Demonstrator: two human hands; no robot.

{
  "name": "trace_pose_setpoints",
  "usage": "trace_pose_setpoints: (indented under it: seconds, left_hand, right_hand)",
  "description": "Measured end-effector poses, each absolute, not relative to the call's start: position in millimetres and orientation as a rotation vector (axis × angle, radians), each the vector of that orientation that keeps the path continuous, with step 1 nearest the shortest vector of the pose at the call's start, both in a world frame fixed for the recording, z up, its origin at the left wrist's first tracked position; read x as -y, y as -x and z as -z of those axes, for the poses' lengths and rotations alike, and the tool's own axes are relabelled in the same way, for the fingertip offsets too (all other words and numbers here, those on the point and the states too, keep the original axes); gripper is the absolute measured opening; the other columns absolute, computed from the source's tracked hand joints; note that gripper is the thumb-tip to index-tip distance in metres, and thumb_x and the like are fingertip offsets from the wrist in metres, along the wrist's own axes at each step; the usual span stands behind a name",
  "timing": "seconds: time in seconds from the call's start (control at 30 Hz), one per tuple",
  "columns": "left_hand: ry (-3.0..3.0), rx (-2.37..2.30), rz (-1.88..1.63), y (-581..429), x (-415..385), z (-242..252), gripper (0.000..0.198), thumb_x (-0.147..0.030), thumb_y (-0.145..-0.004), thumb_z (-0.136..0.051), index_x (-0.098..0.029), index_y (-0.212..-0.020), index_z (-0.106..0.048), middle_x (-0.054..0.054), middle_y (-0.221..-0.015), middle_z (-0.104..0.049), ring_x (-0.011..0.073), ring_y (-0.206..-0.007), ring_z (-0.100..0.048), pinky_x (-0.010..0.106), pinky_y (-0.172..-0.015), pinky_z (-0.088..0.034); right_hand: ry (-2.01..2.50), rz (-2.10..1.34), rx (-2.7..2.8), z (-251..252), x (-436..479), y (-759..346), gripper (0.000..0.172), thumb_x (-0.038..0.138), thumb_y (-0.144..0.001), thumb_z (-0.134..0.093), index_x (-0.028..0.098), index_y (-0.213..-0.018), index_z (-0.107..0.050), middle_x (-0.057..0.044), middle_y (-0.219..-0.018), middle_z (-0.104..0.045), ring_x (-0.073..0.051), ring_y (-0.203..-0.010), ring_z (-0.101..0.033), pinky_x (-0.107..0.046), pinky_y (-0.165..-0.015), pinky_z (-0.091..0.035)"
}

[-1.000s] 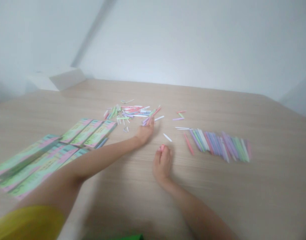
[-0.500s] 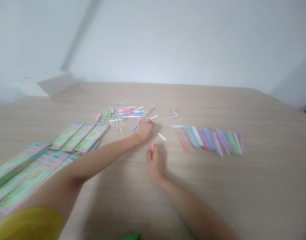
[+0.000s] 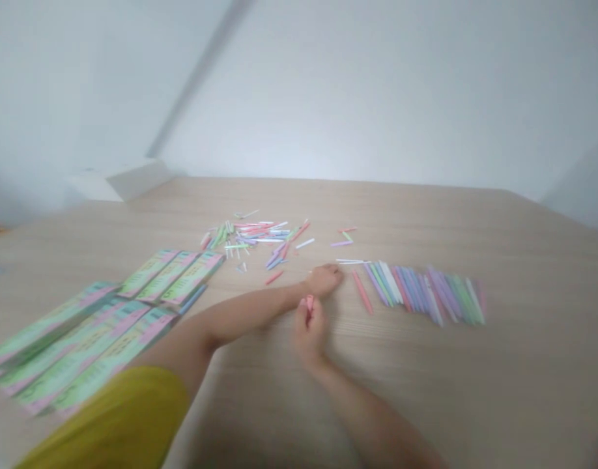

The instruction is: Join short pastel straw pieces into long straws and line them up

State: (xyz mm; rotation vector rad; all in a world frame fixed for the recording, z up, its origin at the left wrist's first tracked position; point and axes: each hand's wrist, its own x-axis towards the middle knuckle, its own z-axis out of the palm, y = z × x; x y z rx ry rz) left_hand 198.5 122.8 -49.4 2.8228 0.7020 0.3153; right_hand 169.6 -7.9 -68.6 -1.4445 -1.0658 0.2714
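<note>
My right hand [image 3: 311, 332] is closed in a fist, and the end of a pink pen part [image 3: 309, 302] sticks up from it. Just beyond it, my left hand [image 3: 325, 279] lies low over the table with its fingers bent together; what they hold, if anything, is hidden. To the right of my left hand lies a single pink pen [image 3: 362, 292], beside a row of pastel pens [image 3: 416, 293] laid side by side. Thin white sticks [image 3: 352, 262] are close to my left fingertips. Behind my left forearm a pink piece [image 3: 274, 277] lies alone.
A loose pile of coloured and white pen parts [image 3: 260, 233] spreads across the middle of the wooden table [image 3: 475, 391]. Several green and pink boxes [image 3: 91, 352] lie in two groups at left. A few slim pieces [image 3: 346, 237] lie farther back. A white box [image 3: 137, 177] stands at the far left.
My left hand has moved right, from the edge of the pile to near the single pink pen. The pink piece behind my forearm now shows. The view has shifted slightly; my right hand stays closed.
</note>
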Motion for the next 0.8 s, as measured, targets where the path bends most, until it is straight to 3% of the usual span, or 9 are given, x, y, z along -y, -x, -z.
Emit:
trace_pose_setpoints:
  seconds: [0.13, 0.27, 0.4, 0.57, 0.73, 0.8]
  left_hand:
    - [-2.527, -0.672, -0.443, -180.1, -131.9, 46.3, 0.028, -0.012, -0.087, -0.047, -0.010, -0.113, -0.057, 0.011, -0.100, -0.068, 0.0179, -0.090, -0.065, 0.028, -0.079, -0.050]
    - [-1.728, -0.500, -0.431, -139.9, -130.2, 36.5, 0.055, -0.024, -0.080, -0.064, -0.014, -0.127, -0.036, 0.003, -0.080, -0.068, 0.0134, -0.065, -0.064, 0.024, -0.060, -0.049]
    - [-1.455, -0.509, -0.290, -92.7, -118.9, 18.4, 0.063, -0.035, -0.068, -0.079, -0.014, -0.110, -0.037, 0.000, -0.067, -0.064, 0.0098, -0.054, -0.059, 0.020, -0.052, -0.043]
    - [-1.317, -0.599, -0.275, -57.9, -99.7, -0.4, 0.062, -0.040, -0.057, -0.085, -0.017, -0.093, -0.040, -0.004, -0.060, -0.060, 0.0060, -0.047, -0.051, 0.016, -0.045, -0.033]
    - [-1.319, -0.629, -0.179, -44.5, -78.3, 1.1, 0.048, -0.047, -0.058, -0.082, -0.011, -0.070, -0.051, -0.003, -0.052, -0.053, 0.0039, -0.045, -0.046, 0.016, -0.045, -0.031]
    - [-1.303, -0.643, -0.201, -42.5, -72.5, 5.5, 0.049, -0.048, -0.059, -0.081, -0.012, -0.071, -0.051, -0.005, -0.050, -0.050, 0.0028, -0.043, -0.042, 0.016, -0.044, -0.028]
  right_hand:
    - [1.377, -0.310, 0.823, 63.2, -3.9, -181.0, 0.025, 0.040, -0.094, -0.038, 0.022, -0.076, -0.041, 0.002, -0.066, -0.047, -0.014, -0.062, -0.046, -0.027, -0.061, -0.038]
    - [1.238, -0.393, 0.710, 61.7, -11.2, -185.2, 0.020, 0.041, -0.093, -0.040, 0.021, -0.088, -0.044, -0.002, -0.083, -0.055, -0.015, -0.077, -0.054, -0.028, -0.071, -0.044]
    - [1.231, -0.468, 0.753, 68.2, -7.6, -178.2, 0.022, 0.043, -0.091, -0.045, 0.021, -0.095, -0.042, 0.000, -0.082, -0.051, -0.013, -0.072, -0.052, -0.028, -0.070, -0.045]
    - [1.211, -0.508, 0.948, 70.5, 6.3, -162.5, 0.025, 0.040, -0.090, -0.049, 0.020, -0.104, -0.047, -0.003, -0.090, -0.054, -0.015, -0.080, -0.055, -0.030, -0.075, -0.046]
    - [1.107, -0.613, 1.016, 64.1, 24.0, -148.2, 0.017, 0.036, -0.092, -0.049, 0.020, -0.097, -0.046, -0.003, -0.085, -0.057, -0.015, -0.076, -0.058, -0.029, -0.071, -0.047]
    - [1.168, -0.578, 1.045, 61.7, 27.6, -147.8, 0.017, 0.037, -0.092, -0.049, 0.020, -0.092, -0.046, -0.001, -0.081, -0.056, -0.014, -0.073, -0.056, -0.028, -0.069, -0.045]
